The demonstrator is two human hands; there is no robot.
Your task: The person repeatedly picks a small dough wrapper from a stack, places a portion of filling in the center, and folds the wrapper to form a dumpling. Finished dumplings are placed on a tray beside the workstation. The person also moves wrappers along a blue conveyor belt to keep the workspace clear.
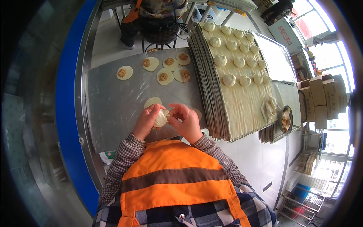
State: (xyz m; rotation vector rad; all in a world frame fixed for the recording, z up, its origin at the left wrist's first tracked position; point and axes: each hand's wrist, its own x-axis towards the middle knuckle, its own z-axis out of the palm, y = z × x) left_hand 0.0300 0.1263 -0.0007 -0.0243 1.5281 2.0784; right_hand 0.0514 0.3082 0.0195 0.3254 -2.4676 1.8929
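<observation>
Both my hands meet over the steel table [113, 102]. My left hand [146, 120] cups a pale dough bun [161, 118] from the left. My right hand [186, 122] pinches the bun's top edge from the right. A flat dough round [152, 101] lies on the table just beyond my left hand, and another round's edge [197, 112] shows behind my right hand. Several dough rounds with brown filling [163, 76] lie farther back on the table.
A tall stack of trays [211, 90] stands right of my hands, its top sheet carrying several shaped buns [229, 80]. A bowl of filling [286, 121] sits at the far right. A person on a stool [159, 22] is beyond the table. A blue rail [68, 113] borders the left.
</observation>
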